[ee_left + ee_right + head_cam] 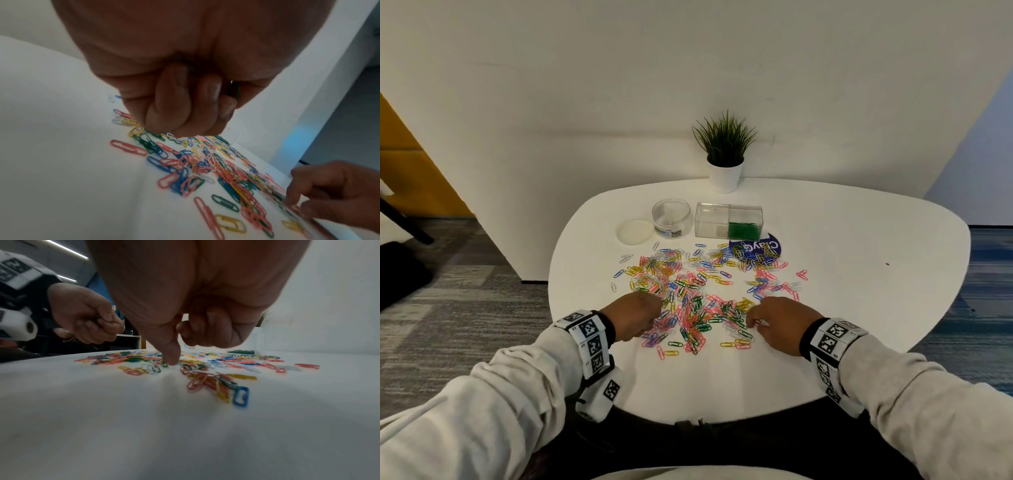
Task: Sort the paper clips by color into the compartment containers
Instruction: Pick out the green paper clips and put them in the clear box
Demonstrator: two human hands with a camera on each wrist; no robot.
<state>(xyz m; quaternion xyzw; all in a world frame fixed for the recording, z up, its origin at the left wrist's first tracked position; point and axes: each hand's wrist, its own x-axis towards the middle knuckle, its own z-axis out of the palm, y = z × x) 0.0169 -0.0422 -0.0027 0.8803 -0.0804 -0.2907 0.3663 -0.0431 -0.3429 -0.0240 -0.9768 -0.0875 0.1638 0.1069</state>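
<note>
Paper clips [688, 291]: mixed colours, lay loose across the white desk [859, 291], spread beneath and beyond both grips. Compartment container [728, 221]: clear, stood well beyond the grips past the pile; its right-hand section held green clips [744, 230], its left-hand section appeared unfilled, so sorting was judged at an early stage, green first.

Left hand [635, 317]: grip closed into a fist above the near-left of the pile; a dark green clip [234, 90] showed between thumb and curled fingers, probably a gathered stock kept back to spare trips to the container.

Right hand [774, 320]: thumb [170, 353] down among the clips at the near-right of the pile, other fingers curled; whether it pinched a clip could not be told.

Round clear tub [673, 217] and lid [634, 232]: beyond the left grip, beside the container. Potted plant [725, 154]: farthest back.
</note>
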